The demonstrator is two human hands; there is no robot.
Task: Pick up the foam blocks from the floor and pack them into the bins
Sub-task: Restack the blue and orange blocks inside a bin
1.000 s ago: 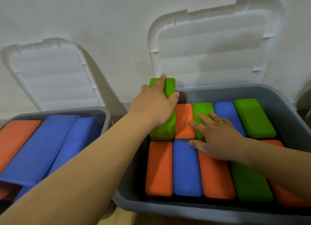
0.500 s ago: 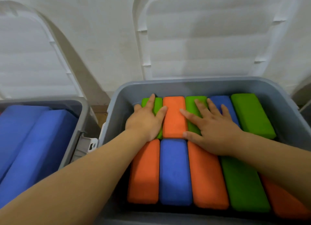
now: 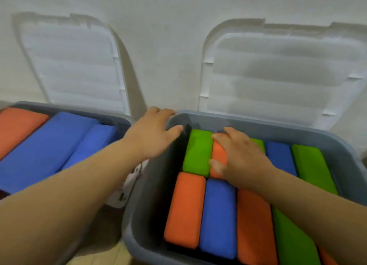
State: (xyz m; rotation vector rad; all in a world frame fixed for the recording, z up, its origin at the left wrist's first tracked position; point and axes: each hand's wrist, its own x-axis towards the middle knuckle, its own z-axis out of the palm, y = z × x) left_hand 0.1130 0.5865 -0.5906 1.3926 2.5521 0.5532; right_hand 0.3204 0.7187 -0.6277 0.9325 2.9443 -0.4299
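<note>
- A strip of floor point(image 3: 107, 254) is seen nearest, between the two bins; no loose foam blocks are visible on it.
- The front row of the right bin point(image 3: 127, 235) is packed flat and tight: orange block point(image 3: 184, 211), blue block point(image 3: 218, 217), a second orange point(image 3: 254, 225), then green point(image 3: 292, 241).
- The right hand point(image 3: 240, 157) is laid flat on the back-row orange block point(image 3: 218, 155), with its fingers point(image 3: 220, 140) straight, slightly apart and clamped on nothing.
- The back-row green block point(image 3: 197, 151) lies seated just left of that orange one, with a dark gap between it and the bin wall.
- The left hand point(image 3: 151, 135) is placed over the bin's far-left corner, fingers straight and loosely spread. The view is blurred there, so contact with the rim is likely but not certain.
- The left bin point(image 3: 119, 122) is seen filled with large blue blocks point(image 3: 49, 147) and an orange one point(image 3: 17, 127).
- Both lids point(image 3: 278, 76) are propped open against the wall point(image 3: 168, 46).
- The step is judged to be pressing the top layer level.
- Next, both hands would need to be lifted clear, any remaining blocks looked for on the floor, and the left gap checked for fit.
</note>
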